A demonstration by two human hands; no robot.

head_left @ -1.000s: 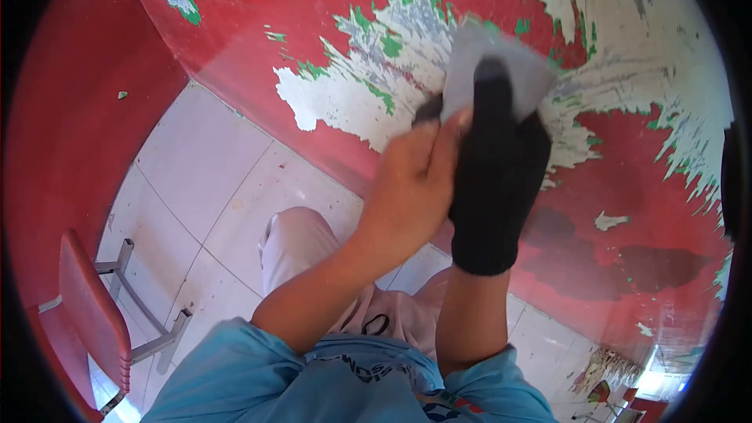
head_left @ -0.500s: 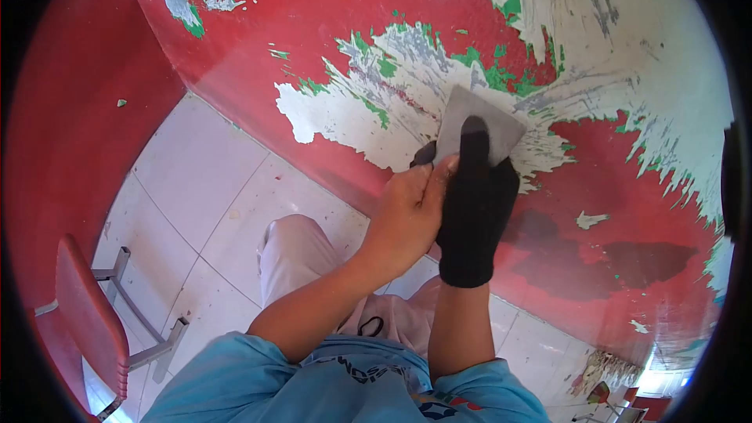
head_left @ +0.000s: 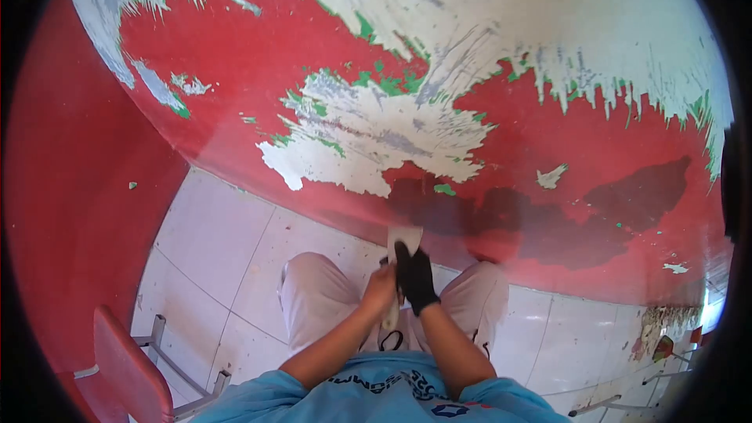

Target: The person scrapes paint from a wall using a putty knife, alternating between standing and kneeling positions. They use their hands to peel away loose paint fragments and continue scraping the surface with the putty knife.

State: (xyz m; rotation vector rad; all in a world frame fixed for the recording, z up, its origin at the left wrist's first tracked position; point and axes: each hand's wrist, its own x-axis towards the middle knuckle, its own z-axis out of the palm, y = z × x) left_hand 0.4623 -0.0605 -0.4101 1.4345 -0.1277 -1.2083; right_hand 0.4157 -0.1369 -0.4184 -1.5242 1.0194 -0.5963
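Note:
My left hand (head_left: 380,286), bare, is closed around the handle of a putty knife (head_left: 405,236), whose pale handle end shows below it. My right hand (head_left: 414,274), in a black glove, grips the same tool from the right, with a finger on the flat blade. The blade points up, near the lower part of the red wall (head_left: 501,244). Above it, a scraped patch (head_left: 368,129) shows white and grey under the red paint, with green paint edges.
A red chair (head_left: 133,360) with metal legs stands at the lower left. White floor tiles (head_left: 211,219) run along the wall, with small paint flakes on them. Part of another chair (head_left: 664,347) and peeled debris are at the lower right.
Both hands have moved down from the scraped patch, closer to my body, with the putty knife. The view has tilted up, showing more of the wall.

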